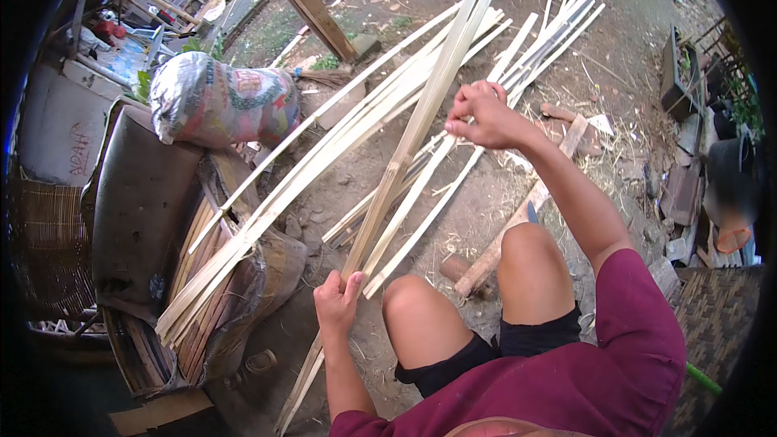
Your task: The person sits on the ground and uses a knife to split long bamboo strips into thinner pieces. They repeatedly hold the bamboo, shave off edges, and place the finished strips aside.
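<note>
My left hand (337,301) is closed round a bundle of long, pale split bamboo strips (396,168). These strips slant from beside my left forearm up past the top edge. My right hand (484,116) hovers just right of the bundle with its fingers curled in; anything between them is too small to make out. Beneath it, more bamboo strips (558,36) lie on the ground in a loose sheaf, some of them dark. A wide fan of pale strips (303,166) rests to the left, its near end on a worn chair-like frame.
A wooden beam (518,214) lies by my knees, with a blade (532,212) showing beside it. A stuffed sack (222,101) stands at the left behind a torn padded seat (133,202). Shavings (623,166) litter the dirt. A post (303,4) leans at the top.
</note>
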The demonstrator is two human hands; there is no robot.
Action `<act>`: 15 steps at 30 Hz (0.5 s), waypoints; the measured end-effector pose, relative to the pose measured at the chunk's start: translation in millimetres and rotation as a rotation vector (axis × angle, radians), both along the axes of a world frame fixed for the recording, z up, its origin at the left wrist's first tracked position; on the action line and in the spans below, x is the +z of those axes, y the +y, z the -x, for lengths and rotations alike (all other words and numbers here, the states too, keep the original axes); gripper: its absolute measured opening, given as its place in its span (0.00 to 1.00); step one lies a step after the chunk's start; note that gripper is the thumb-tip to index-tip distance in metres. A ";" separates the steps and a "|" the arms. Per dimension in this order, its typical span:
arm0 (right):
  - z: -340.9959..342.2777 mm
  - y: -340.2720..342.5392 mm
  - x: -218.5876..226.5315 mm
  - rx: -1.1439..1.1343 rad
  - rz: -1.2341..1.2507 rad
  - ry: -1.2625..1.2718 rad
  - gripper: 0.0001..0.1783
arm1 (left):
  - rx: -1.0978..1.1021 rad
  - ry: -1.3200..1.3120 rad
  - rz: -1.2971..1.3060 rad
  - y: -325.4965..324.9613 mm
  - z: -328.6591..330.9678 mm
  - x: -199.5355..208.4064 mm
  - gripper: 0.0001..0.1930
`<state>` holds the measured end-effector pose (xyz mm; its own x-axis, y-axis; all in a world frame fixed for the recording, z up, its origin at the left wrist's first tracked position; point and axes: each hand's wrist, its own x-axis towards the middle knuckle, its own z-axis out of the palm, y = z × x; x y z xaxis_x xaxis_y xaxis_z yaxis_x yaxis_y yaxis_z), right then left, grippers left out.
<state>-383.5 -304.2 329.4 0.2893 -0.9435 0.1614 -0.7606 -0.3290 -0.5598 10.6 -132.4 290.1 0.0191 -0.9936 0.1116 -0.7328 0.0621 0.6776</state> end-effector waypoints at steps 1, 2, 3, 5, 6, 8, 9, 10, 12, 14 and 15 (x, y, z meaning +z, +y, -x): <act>2.3 0.4 -9.2 -0.024 0.010 -0.013 0.14 | -0.003 -0.003 -0.008 1.3 6.4 -9.6 0.28; 4.1 2.4 -17.7 -0.049 0.021 -0.024 0.14 | -0.007 -0.004 -0.015 4.6 11.6 -20.3 0.28; 2.7 2.2 -14.4 -0.088 -0.025 -0.040 0.15 | 0.009 -0.014 -0.021 5.7 14.5 -27.6 0.28; 0.0 19.0 -28.4 -0.203 -0.047 -0.137 0.14 | 0.041 -0.030 -0.033 9.6 18.7 -46.2 0.28; 6.7 21.7 -41.1 -0.237 -0.023 -0.173 0.15 | 0.025 -0.032 -0.012 7.1 26.0 -53.2 0.28; 15.9 28.8 -54.6 -0.310 -0.034 -0.233 0.14 | 0.005 -0.053 0.026 5.8 35.9 -60.9 0.28; 20.4 32.6 -57.7 -0.347 -0.030 -0.240 0.13 | 0.001 -0.079 0.027 4.5 42.6 -60.9 0.27; 25.0 36.0 -60.1 -0.382 -0.027 -0.247 0.13 | -0.003 -0.105 0.028 2.6 49.9 -60.8 0.26; 30.6 39.6 -62.2 -0.389 0.001 -0.233 0.12 | -0.043 -0.138 0.057 0.5 62.3 -64.2 0.25; 31.5 40.4 -65.8 -0.361 0.029 -0.199 0.13 | -0.117 -0.152 0.110 -0.9 74.4 -76.4 0.25; 22.7 44.5 -62.6 -0.360 0.160 -0.171 0.14 | -0.105 -0.162 0.085 -2.1 78.3 -75.1 0.25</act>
